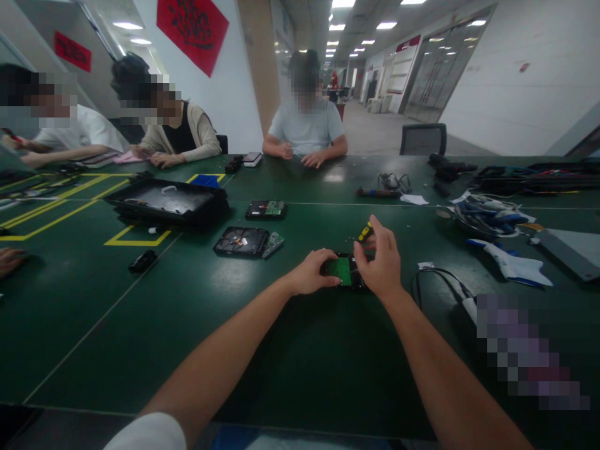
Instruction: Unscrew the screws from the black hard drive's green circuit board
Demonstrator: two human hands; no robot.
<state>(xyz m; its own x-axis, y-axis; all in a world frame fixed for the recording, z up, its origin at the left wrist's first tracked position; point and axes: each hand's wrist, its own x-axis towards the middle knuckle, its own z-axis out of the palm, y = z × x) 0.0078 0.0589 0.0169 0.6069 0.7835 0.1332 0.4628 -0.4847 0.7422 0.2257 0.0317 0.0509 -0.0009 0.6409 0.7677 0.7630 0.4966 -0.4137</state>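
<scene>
In the head view, a hard drive (340, 270) with a green circuit board facing up lies on the table in front of me. My left hand (312, 273) grips its left end between thumb and fingers. Over the right end is my right hand (382, 265), its fingers bent around a small yellow-and-black screwdriver (364, 232); the tool's tip is hidden. Tiny bits that look like screws lie just beyond the drive. To the left are a second drive (241, 241), a loose circuit board (273, 244) touching its side, and another drive (265, 209).
A black tray-like housing (171, 197) stands on the left of the green table (262, 350). On the right lie a bundle of cables (490, 212), a white-and-blue glove (518, 262) and a grey box (572, 250). A black cable (443, 273) curves near my right arm. Several people sit across and left.
</scene>
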